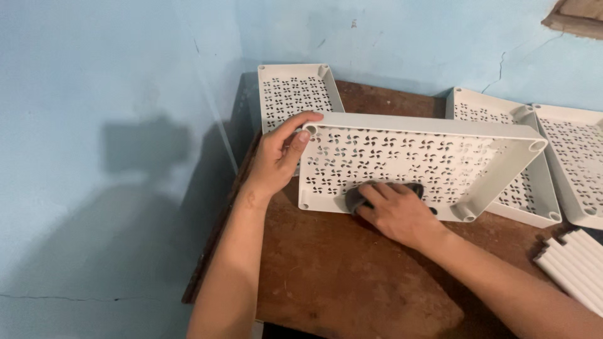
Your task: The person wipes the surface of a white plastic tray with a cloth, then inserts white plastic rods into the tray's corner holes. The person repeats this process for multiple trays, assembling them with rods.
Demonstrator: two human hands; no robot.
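Observation:
A white perforated plastic tray [440,157] with pinwheel cut-outs stands tilted on its long edge on the brown wooden table [326,276]. My left hand [276,157] grips its upper left corner, thumb on the perforated face. My right hand [392,210] presses a dark grey cloth [355,196] against the tray's lower inner face.
Another white perforated tray [292,94] leans at the back left by the blue wall. Two more trays [534,194] [581,163] lie at the right. A bundle of white tubes [575,267] lies at the right edge. The table's left edge runs along the wall.

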